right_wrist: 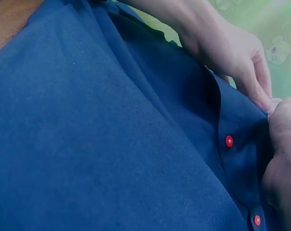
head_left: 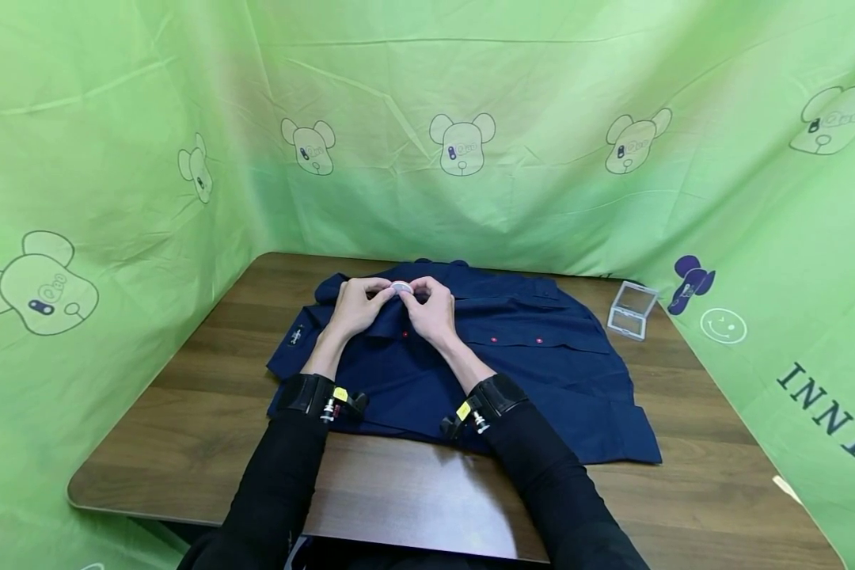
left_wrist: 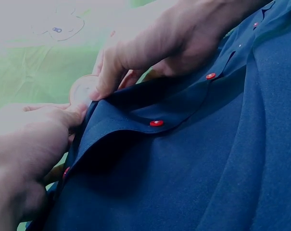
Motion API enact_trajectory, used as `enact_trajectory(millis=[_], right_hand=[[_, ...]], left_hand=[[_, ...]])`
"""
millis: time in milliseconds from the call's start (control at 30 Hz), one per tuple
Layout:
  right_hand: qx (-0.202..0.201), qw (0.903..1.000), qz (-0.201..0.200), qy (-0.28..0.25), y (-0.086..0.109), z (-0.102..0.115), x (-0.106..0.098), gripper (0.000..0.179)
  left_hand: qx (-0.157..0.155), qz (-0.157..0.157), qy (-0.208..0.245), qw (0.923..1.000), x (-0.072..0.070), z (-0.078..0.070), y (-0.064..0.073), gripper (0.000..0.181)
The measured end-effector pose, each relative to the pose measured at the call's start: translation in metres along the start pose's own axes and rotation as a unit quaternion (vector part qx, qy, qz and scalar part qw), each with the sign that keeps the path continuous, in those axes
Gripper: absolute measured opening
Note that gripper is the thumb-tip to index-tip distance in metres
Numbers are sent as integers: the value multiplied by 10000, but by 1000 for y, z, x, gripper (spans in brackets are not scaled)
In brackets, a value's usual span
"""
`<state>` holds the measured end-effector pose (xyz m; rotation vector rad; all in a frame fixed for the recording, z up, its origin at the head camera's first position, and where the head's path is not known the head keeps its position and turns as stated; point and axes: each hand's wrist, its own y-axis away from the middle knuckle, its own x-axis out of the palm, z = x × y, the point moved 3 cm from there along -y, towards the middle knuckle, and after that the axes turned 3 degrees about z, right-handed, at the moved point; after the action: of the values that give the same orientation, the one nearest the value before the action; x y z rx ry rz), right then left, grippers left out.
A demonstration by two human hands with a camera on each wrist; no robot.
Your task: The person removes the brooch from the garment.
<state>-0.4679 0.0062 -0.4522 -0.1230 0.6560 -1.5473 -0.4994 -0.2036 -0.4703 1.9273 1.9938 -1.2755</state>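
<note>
Round white disc [head_left: 401, 286], upper ctr. of frame, is pinched btwn. L hand [head_left: 358, 305] & R hand [head_left: 431, 311], neither nearer, at navy cloth shirt [head_left: 427, 388].

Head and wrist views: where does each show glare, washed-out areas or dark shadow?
Head view, glare on the table; left wrist view, washed-out backdrop at upper left, shadow under the raised shirt; right wrist view, shadow in its folds.

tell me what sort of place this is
Probably a makeshift recording booth: green bear-print cloth hangs on three sides of a wood-grain table, and strapped-on wrist devices suggest filming of the work on the navy shirt.
</note>
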Motion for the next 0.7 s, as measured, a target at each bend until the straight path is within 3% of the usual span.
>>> enact_trajectory(millis=[267,433,500,533,600,667,700], right_hand=[[132,9998,163,51,11,29,-8,14],[64,9998,146,-69,7,15,-5,14],[-22,9999,104,-79,1,-2,-1,12],[85,9999,135,-25,4,6,-3,11],[156,9997,176,13,6,10,-4,11],[44,9999,130,-23,5,2,-2,13],[76,9998,155,-31,8,8,-5,13]], left_hand=[[-66,83,44,9999,1,3,-2,26],[-53,162,44,9998,2,4,-2,28],[-46,197,25,9998,2,4,-2,28],[-48,215,12,9998,2,3,-1,29],[-28,210,11,9998,1,-2,0,29],[-11,217,76,9997,-5,-23,7,28],[0,212,93,9997,-8,-34,11,27]])
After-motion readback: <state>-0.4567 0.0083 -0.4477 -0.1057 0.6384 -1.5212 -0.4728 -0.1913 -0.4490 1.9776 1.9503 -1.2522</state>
